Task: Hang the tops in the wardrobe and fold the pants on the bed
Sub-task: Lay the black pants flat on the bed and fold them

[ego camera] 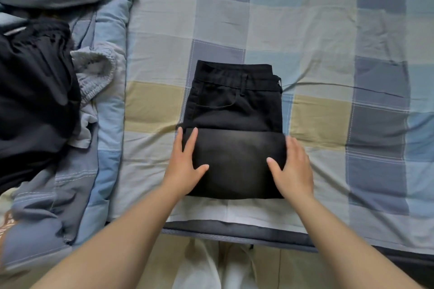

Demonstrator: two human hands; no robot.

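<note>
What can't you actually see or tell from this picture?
- Wardrobe: outside the head view.
- Black pants: inner folded layers hidden beneath the top fold.
- Right hand: fingertips hidden behind the pants' edge.
- Clothes pile: cut off by the left edge; garment types unclear.

nothing readable is showing anywhere: no label, brand or number on the pants (234,110), and none on the sheet (328,30) or the clothes pile (35,101) at the left.

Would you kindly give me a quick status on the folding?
Left hand, right hand flat on folded black pants. Pants on checked bed sheet. Clothes pile at left, clear of work.
</note>
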